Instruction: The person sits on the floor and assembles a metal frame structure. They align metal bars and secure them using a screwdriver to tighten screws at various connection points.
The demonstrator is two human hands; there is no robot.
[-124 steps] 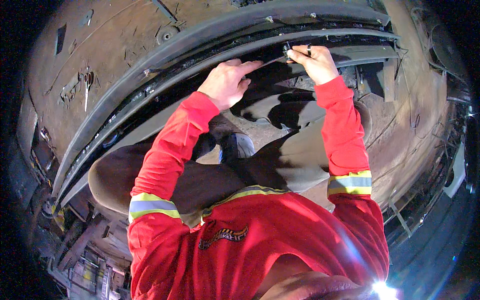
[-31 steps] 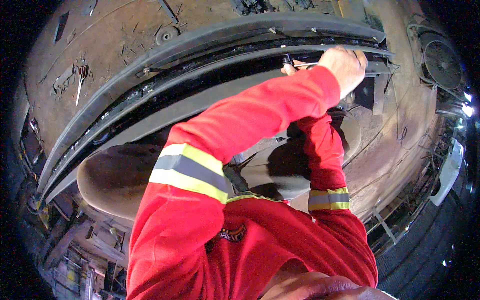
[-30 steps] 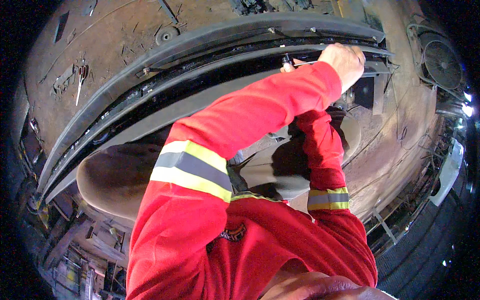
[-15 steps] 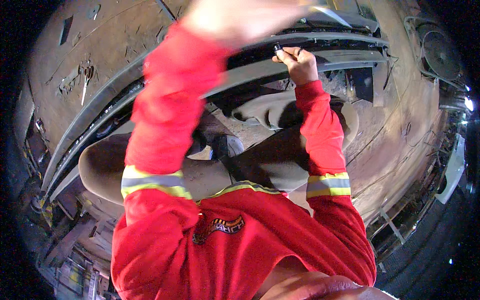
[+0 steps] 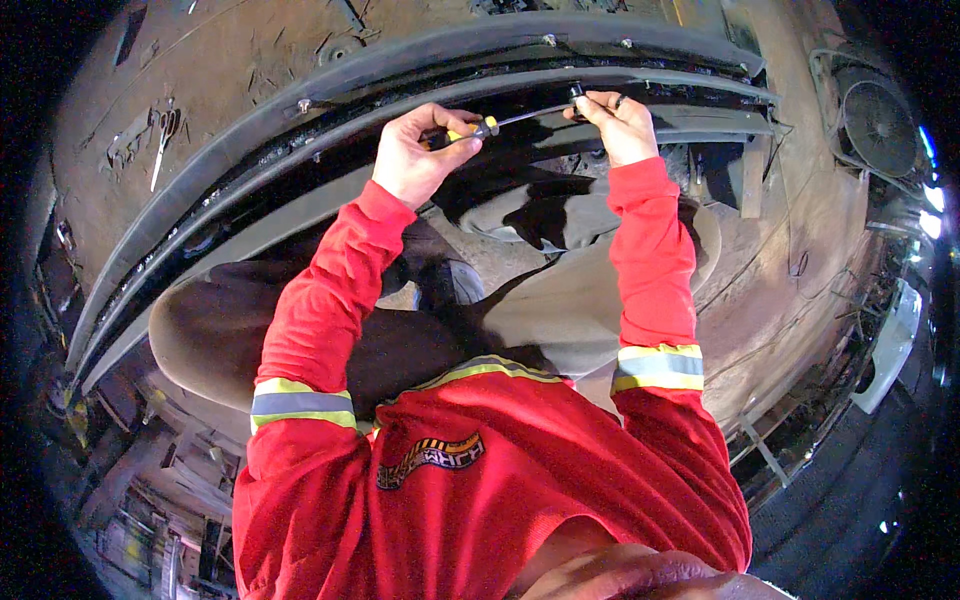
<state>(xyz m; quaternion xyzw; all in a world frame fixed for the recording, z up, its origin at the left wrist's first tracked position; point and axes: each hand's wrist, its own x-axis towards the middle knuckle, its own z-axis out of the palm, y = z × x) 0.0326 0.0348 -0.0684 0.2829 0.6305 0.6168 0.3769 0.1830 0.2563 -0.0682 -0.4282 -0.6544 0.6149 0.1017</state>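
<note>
My left hand (image 5: 412, 158) is closed around the yellow-and-black handle of a screwdriver (image 5: 535, 114). Its thin metal shaft points right, and the tip reaches a small black cylindrical piece (image 5: 576, 94). Thumb and fingers of my right hand (image 5: 622, 128) pinch that piece; whether the tip is inside it or only against it I cannot tell. Both hands are above a long dark metal rail assembly (image 5: 400, 66) that runs across in front of me, with small bright bolts along its far strip.
Beyond the rails, scissors (image 5: 163, 142) lie on the brown, rusty-looking surface with scattered bits. A round grille (image 5: 880, 128) stands at the far right, and a pale panel (image 5: 892, 350) sits below it. My bent legs (image 5: 300, 310) are close beneath my forearms.
My left hand, blurred and farther out before, has come back nearer and now brings the screwdriver to the black piece. My right hand has shifted slightly right, still pinching the piece.
</note>
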